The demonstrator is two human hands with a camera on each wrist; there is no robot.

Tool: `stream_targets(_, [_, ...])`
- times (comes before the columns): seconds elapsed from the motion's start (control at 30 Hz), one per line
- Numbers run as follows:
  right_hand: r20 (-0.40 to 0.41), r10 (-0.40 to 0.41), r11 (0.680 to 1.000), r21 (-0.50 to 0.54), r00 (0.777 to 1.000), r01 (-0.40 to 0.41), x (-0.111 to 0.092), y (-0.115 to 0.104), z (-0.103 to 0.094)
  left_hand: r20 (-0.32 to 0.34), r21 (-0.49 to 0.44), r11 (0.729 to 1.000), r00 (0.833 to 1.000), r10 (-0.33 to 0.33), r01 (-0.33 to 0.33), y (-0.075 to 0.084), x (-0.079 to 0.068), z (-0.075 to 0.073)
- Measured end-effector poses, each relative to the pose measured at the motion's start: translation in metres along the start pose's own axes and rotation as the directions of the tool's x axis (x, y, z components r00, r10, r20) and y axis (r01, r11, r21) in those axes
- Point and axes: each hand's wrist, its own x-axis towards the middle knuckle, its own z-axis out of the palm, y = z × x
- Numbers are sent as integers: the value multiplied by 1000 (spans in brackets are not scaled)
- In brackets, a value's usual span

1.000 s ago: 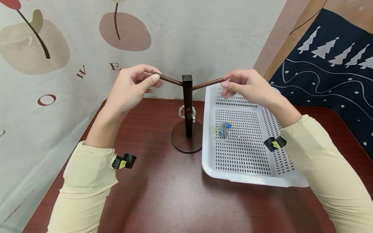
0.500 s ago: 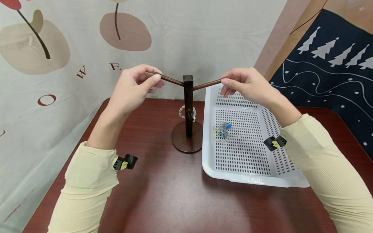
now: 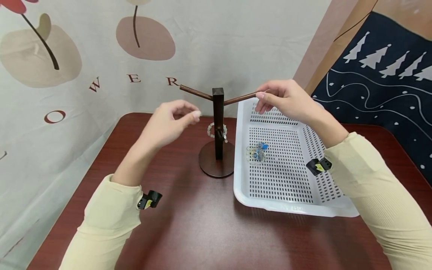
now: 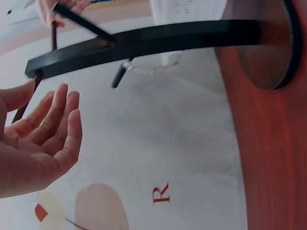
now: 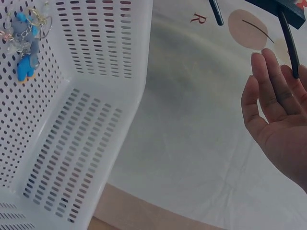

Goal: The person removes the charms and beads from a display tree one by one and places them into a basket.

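A dark wooden jewelry stand point(image 3: 218, 118) with a round base point(image 3: 209, 161) stands upright on the table. Two brown pegs slant up from its top, the left peg point(image 3: 195, 92) bare and the right peg point(image 3: 239, 98) reaching to my right hand point(image 3: 285, 99). My right thumb and fingers pinch the tip of that peg. Apart from the stand, below the left peg, my left hand point(image 3: 170, 123) holds nothing, its fingers loosely bent. A beaded bracelet point(image 4: 153, 70) hangs on a lower peg of the stand, partly hidden behind the post in the head view.
Right of the stand sits a white perforated basket point(image 3: 240, 180). Inside lies a small pile of jewelry and trinkets with blue pieces point(image 5: 26, 67). The reddish-brown table point(image 3: 189, 232) ends at a printed cloth backdrop point(image 3: 202, 45) behind the stand.
My left hand has let go of the left peg's tip and moved down and to the right, towards the post. The right hand stays at the right peg's end.
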Motion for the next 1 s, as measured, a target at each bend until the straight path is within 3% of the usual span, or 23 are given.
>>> stream_targets(0.2, [1,2,1000,-2,1000,-2,0,0,-1,90,13,1000,996,-4,3,-3,-9,20])
stream_targets(0.4, [6,-10,1000,9,1000,10,0,0,0,114,-23,999,993,-31,34,0,-17,35])
stream_targets(0.57, [9,-3,1000,17,1000,3,0,0,0,93,-51,998,995,-44,49,4,-21,46])
stream_targets(0.77, [12,7,1000,15,1000,-7,0,0,0,16,-54,997,999,-49,50,7,-24,55])
stream_targets(1.0, [9,11,1000,20,1000,-11,-1,-1,-1,-58,-57,998,998,22,-25,7,-26,61])
